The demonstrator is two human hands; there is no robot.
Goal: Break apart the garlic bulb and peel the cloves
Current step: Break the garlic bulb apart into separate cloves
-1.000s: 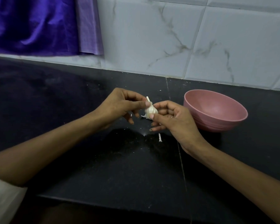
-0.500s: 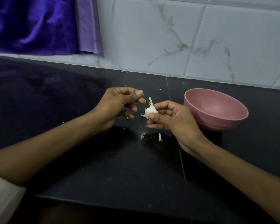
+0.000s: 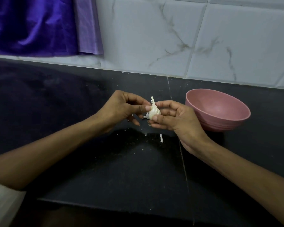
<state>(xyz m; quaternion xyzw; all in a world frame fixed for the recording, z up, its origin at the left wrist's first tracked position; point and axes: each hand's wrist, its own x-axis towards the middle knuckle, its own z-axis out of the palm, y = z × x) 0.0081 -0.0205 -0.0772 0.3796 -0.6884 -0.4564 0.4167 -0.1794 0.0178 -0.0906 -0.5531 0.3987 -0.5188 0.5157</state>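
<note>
Garlic bulb (image 3: 153, 111): whitish, papery, still whole, stem stub tilted up-left; loose skin flap hanging at base; held above worktop (image 3: 105, 161), between both hands.

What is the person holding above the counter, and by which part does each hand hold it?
A garlic bulb. The right hand holds its right side and base; the left hand pinches its upper left side, by the stem.

the far side of the garlic (image 3: 153, 111) is hidden behind the fingers of the right hand (image 3: 175, 119), and whether any clove is loose i cannot tell. the purple cloth (image 3: 34, 25) runs off the top and left edges. the white sleeve (image 3: 2, 203) is cut by the lower left corner.
</note>
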